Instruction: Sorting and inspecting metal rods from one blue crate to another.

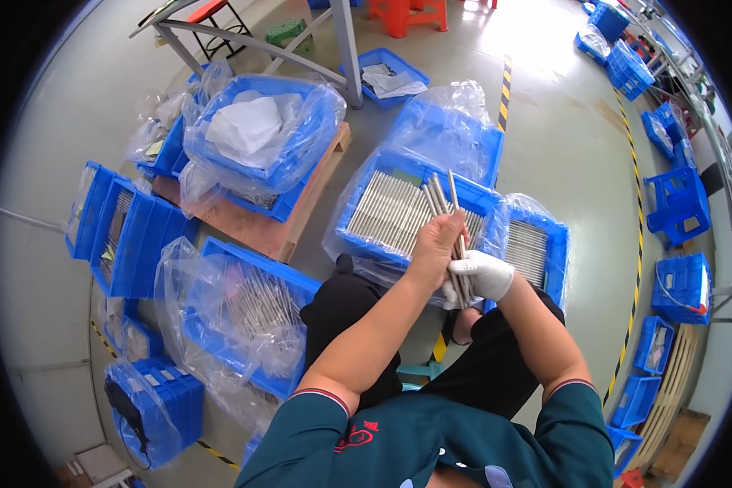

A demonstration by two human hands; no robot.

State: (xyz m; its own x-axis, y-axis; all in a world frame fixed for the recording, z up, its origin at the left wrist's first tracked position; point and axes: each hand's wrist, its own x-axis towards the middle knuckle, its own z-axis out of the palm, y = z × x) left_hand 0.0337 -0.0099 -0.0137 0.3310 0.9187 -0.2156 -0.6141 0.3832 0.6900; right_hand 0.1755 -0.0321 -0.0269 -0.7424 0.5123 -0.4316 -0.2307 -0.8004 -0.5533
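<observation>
A bundle of slim silvery metal rods [453, 192] is held upright and slightly fanned in front of me. My bare left hand [436, 241] is closed around its middle. Lower down, my right hand [483, 275], in a white glove, grips the same rods near their bottom ends. Just beyond my hands stands a plastic-lined blue bin [372, 253], where rods [389, 213] lie side by side in a row. The bundle and my left hand cover part of that row. To the right, a second blue bin [558, 259] contains more rods [526, 250].
At my left sits a plastic-wrapped blue bin [299, 281] with loosely piled rods. Behind it, stacked bins [281, 193] rest on a wooden pallet [301, 232]. A grey metal table leg [347, 53] rises at the back. Blue stools [678, 205] and bins line the right wall.
</observation>
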